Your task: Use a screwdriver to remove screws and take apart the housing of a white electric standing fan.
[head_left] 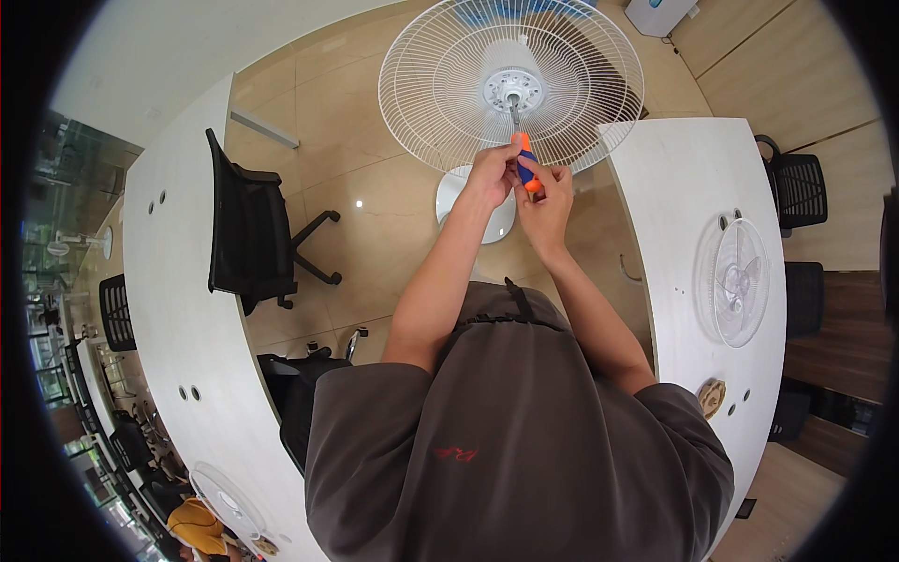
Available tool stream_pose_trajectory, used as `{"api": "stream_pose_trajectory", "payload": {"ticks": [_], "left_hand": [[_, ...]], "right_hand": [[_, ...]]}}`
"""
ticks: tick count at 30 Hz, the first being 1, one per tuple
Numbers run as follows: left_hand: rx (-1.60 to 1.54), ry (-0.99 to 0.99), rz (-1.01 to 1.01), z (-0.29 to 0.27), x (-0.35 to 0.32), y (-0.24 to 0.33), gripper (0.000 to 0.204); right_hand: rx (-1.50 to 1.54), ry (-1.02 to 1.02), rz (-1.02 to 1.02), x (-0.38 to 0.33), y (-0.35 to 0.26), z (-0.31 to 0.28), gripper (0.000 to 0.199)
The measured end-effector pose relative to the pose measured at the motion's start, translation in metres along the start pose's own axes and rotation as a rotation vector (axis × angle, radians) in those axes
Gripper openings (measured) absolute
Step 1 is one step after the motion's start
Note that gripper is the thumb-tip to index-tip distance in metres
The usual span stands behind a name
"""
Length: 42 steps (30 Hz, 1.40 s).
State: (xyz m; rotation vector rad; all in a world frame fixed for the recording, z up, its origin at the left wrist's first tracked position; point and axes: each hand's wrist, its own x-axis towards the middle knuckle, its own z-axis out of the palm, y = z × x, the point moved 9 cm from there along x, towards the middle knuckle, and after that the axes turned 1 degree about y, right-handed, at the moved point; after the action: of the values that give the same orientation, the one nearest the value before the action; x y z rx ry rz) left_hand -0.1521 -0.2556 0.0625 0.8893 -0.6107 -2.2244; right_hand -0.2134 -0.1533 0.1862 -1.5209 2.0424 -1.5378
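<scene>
A screwdriver [526,165] with an orange and blue handle is in my two hands, its shaft running away from me to the hub of a standing fan. My left hand [493,175] has its fingers closed at the handle's left side, and my right hand [547,202] pinches the handle's near end. The fan's white rear wire guard [426,103] faces me without blades on it, and a pale round mount [514,92] sits at its middle. Whether the tip touches a screw is too small to make out. Below the guard shows the round white base [452,190].
White desks flank me left [169,253] and right [646,178]. On the right desk lie a fan guard with clear blades [740,281] and a round wooden piece [712,397]. A black office chair [248,220] stands at the left. Another white guard [225,501] is lower left.
</scene>
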Motion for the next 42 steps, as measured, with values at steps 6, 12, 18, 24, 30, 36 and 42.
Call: {"api": "stream_pose_trajectory", "payload": {"ticks": [6, 12, 18, 24, 30, 36, 42], "left_hand": [[-0.338, -0.016, -0.077, 0.015, -0.001, -0.008, 0.024], [-0.302, -0.105, -0.026, 0.022, -0.002, -0.004, 0.027], [-0.193, -0.075, 0.012, 0.005, 0.007, 0.0, 0.025], [-0.312, -0.126, -0.056, 0.028, -0.011, 0.005, 0.027], [-0.321, -0.125, -0.023, 0.021, -0.007, 0.0, 0.025], [-0.12, -0.015, 0.032, 0.01, -0.011, 0.009, 0.025], [-0.197, -0.006, -0.02, 0.006, -0.006, 0.005, 0.025]], "right_hand": [[0.147, 0.039, 0.226, -0.003, 0.021, -0.001, 0.041], [0.05, 0.054, 0.112, 0.003, 0.02, 0.0, 0.039], [-0.123, 0.056, -0.108, 0.0, -0.01, -0.005, 0.04], [0.147, -0.025, 0.227, -0.008, 0.02, 0.004, 0.046], [0.174, -0.003, 0.175, -0.008, 0.018, 0.009, 0.038], [0.062, -0.019, -0.056, -0.007, 0.003, 0.008, 0.039], [0.389, -0.092, 0.327, -0.02, 0.023, 0.017, 0.042]]}}
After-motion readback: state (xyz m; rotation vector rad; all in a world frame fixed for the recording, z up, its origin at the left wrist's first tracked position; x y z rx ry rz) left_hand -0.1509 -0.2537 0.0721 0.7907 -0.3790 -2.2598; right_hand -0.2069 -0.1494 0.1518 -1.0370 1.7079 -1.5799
